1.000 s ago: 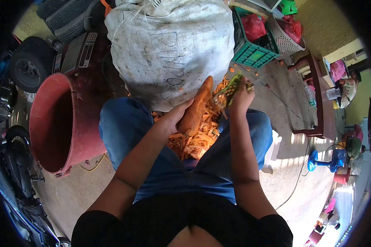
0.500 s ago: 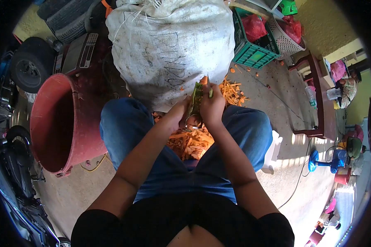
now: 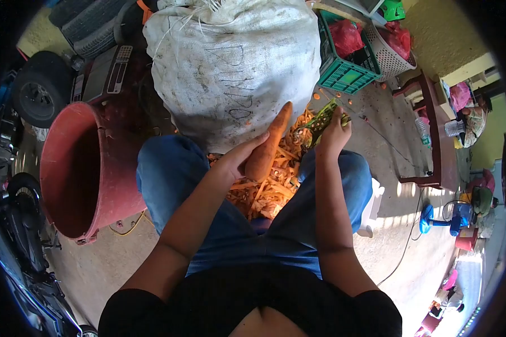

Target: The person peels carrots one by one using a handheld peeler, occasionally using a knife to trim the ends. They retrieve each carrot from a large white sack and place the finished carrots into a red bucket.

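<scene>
My left hand (image 3: 243, 158) is wrapped round the thick end of a large carrot (image 3: 271, 143). The carrot tilts, its narrow tip pointing up and away from me in front of the white sack (image 3: 236, 67). Off to the right, above my right knee, my right hand (image 3: 334, 136) grips a green hand peeler (image 3: 321, 119) with a pattern of holes along it. Peeler and carrot are apart. Orange carrot peelings (image 3: 264, 196) lie heaped between my legs and beside the sack's lower right edge.
A red tub (image 3: 70, 174) lies tipped at my left, near a loose wheel (image 3: 42, 90). Beyond the sack's right side stand a green crate (image 3: 351, 73) and a white basket (image 3: 391, 50). A wooden frame (image 3: 441, 140) and blue fan (image 3: 427, 219) are further right.
My hands have moved apart: the right has swung right with the peeler. The carrot, mostly hidden before, now shows whole in my left hand.
</scene>
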`<state>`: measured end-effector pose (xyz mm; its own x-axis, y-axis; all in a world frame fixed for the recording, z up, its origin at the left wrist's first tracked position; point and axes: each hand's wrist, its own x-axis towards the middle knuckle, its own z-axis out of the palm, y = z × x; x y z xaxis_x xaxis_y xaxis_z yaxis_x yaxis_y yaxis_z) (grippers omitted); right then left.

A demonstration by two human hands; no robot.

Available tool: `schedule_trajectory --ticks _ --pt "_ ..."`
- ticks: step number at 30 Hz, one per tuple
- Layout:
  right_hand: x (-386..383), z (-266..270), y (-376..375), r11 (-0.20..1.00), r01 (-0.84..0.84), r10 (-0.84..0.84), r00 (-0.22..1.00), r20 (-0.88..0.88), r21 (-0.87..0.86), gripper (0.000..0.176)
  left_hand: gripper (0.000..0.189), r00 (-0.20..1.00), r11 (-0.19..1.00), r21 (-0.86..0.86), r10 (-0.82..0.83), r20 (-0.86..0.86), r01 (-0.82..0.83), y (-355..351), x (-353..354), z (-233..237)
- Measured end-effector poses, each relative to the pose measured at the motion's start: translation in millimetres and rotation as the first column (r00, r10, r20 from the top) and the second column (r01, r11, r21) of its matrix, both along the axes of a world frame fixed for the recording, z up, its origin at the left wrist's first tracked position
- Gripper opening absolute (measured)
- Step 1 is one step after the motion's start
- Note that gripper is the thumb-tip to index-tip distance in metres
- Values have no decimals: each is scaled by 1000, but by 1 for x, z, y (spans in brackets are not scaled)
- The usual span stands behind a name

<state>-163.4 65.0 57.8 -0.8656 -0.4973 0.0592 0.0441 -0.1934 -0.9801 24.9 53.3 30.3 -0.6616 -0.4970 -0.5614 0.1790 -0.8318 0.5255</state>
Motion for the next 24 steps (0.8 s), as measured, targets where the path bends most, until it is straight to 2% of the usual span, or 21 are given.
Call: schedule_trajectory --ticks 2,3,5,7,8,9,11,13,14,17,18,19,20,21,22,23,24 --pt "15 5 2 989 -125 131 989 72 -85 19 42 999 998 51 34 -32 -33 -1 1 14" --pt "28 8 6 988 -126 133 989 71 -84 19 40 998 996 79 49 -47 -45 -1 0 17" --pt "55 14 13 953 -301 295 943 156 16 21 38 988 992 74 109 -112 -101 -3 -7 -12" --pt "71 2 15 905 -388 403 913 -59 173 19 36 971 985 71 166 -173 -155 -3 -8 -23" --pt "80 3 18 920 -277 362 870 -334 276 21 34 960 981 131 172 -221 -145 -2 -7 -22" --pt "84 7 19 929 -245 346 843 -412 278 23 33 947 973 190 179 -268 -130 -1 -7 -17" --pt "80 4 16 927 -173 321 824 -467 331 22 32 946 971 202 179 -269 -126 1 -9 -3" --pt "75 2 15 919 -154 321 829 -459 363 22 31 994 984 149 107 -25 -102 1 -7 12" --pt "72 2 12 909 -138 323 830 -454 394 23 31 994 984 144 106 -27 -101 -2 -8 9" --pt "65 -1 8 893 -98 317 831 -457 440 23 31 994 992 124 45 -102 -32 -8 -3 -16" --pt "56 -3 3 892 -97 317 831 -457 441 23 30 950 982 121 -104 -293 145 -11 6 -27" --pt "43 -6 -4 910 -95 281 856 -434 403 24 30 848 947 82 -239 -473 312 -12 10 -26" --pt "36 -10 -9 927 -91 247 878 -409 364 25 30 848 948 80 -236 -475 309 -7 6 -26" --pt "37 -14 -8 925 -92 249 879 -406 369 25 31 946 971 87 -195 -257 224 6 -1 -13" --pt "41 -18 -7 921 -132 288 864 -413 366 24 33 990 988 72 -138 -24 139 13 -4 -7" --pt "43 -20 -7 915 -171 327 846 -422 365 23 33 990 987 78 -139 -23 140 14 -4 -11" --pt "42 -19 -7 928 -172 289 893 -346 330 24 33 993 991 65 -110 -48 113 14 -5 -17"
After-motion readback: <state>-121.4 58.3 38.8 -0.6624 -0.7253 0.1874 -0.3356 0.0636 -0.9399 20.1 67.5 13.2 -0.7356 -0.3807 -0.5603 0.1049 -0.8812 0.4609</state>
